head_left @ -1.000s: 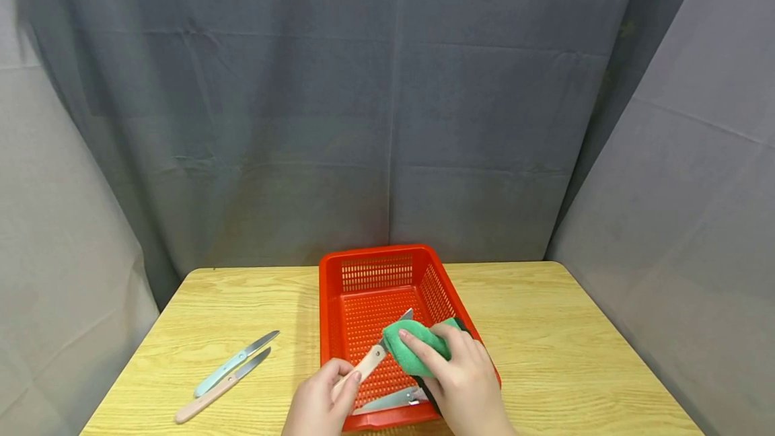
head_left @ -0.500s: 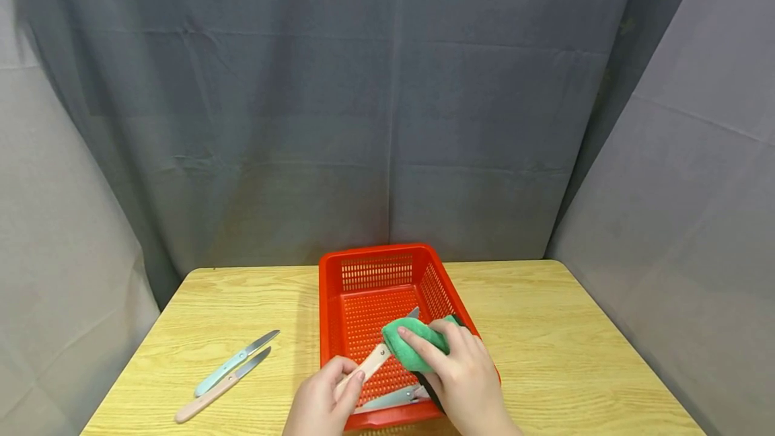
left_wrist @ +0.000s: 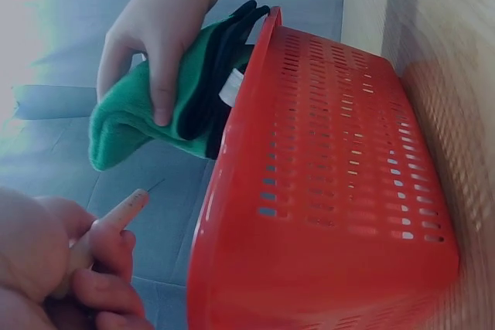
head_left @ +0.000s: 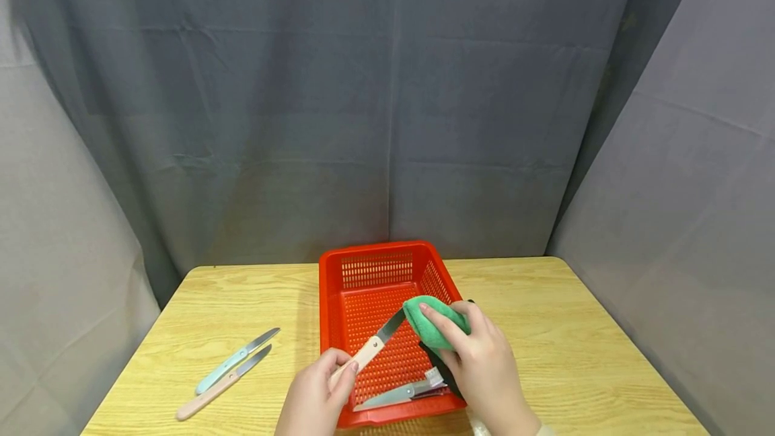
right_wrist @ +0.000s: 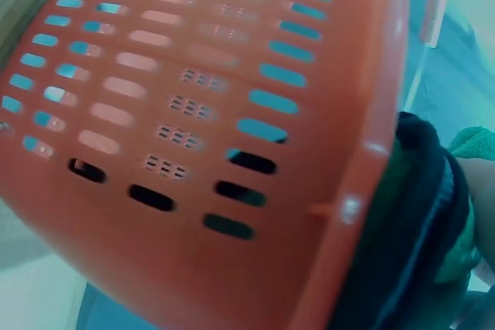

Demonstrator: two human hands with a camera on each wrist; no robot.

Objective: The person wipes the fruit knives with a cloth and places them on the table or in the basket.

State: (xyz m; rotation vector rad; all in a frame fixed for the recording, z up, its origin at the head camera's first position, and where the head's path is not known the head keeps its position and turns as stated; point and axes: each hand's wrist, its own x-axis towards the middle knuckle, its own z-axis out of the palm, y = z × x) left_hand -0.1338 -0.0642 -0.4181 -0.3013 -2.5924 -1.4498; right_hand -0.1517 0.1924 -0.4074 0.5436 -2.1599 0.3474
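Here, the left hand [head_left: 317,390] pinches a cream-handled knife [head_left: 374,346], the right hand [head_left: 486,363] green cloth [head_left: 425,327].

The left hand [head_left: 315,392] rises from the bottom edge of the head view, its thumb [head_left: 344,383] and fingers curled in a pinch; the left wrist view shows its fingers bent tightly in; the right hand [head_left: 484,362], a little farther forward, has its back turned up and its fingers bent in a grip, one digit [head_left: 446,325] reaching leftward; its wrist [head_left: 514,416] slants down and right; the two hands are apart.
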